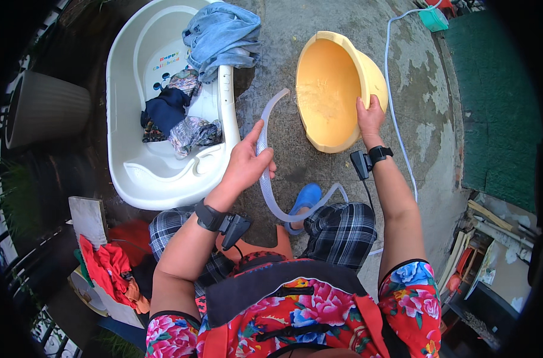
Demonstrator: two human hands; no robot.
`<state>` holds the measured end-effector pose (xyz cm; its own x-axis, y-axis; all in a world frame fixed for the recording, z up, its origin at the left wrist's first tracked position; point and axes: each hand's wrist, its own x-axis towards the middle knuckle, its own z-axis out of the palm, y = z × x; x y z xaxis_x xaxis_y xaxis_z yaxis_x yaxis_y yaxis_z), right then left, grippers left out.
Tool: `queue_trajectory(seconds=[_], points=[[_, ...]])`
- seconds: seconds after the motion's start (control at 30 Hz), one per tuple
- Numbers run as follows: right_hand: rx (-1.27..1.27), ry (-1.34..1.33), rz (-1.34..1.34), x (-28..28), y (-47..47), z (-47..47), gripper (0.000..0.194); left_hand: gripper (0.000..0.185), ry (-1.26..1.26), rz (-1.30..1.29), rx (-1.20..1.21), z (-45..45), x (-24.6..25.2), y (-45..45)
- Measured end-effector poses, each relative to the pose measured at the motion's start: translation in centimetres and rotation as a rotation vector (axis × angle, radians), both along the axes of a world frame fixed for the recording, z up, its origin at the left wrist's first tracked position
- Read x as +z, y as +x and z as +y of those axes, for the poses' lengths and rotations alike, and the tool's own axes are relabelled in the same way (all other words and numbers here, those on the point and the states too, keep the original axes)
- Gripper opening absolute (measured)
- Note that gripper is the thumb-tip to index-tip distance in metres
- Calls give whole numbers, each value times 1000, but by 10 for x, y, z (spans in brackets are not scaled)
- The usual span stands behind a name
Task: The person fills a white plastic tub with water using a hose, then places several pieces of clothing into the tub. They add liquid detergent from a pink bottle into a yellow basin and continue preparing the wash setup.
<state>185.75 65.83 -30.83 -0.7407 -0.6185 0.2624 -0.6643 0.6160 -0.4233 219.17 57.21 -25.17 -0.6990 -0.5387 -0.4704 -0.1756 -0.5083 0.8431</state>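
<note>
My left hand [250, 162] grips a clear plastic hose [267, 188], index finger laid along it. The hose end curves toward a yellow plastic basin [325, 98], and water seems to splash inside the basin. With my right hand [370, 117] I hold the basin's near right rim; the basin is tilted, its mouth facing left. To the left stands a white plastic baby bathtub [119, 112]. Navy cloth [166, 109] and patterned clothes [193, 134] lie on the tub's bottom. Blue denim [222, 36] hangs over its far right rim.
A blue clog [308, 199] is on my foot on the concrete floor [280, 53]. A pale hose [393, 103] runs along the right. Red clothes [106, 264] are piled at lower left. A large planter [47, 109] stands beyond the tub. Planks and clutter [491, 250] lie at right.
</note>
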Motion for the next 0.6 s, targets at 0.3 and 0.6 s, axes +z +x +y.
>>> queue_trajectory(seconds=[0.3, 0.6], points=[[512, 388, 138, 23, 105, -61, 21, 68, -16, -22, -52, 0, -10, 1], [350, 304, 74, 19, 74, -58, 25, 68, -24, -13, -72, 0, -7, 3]])
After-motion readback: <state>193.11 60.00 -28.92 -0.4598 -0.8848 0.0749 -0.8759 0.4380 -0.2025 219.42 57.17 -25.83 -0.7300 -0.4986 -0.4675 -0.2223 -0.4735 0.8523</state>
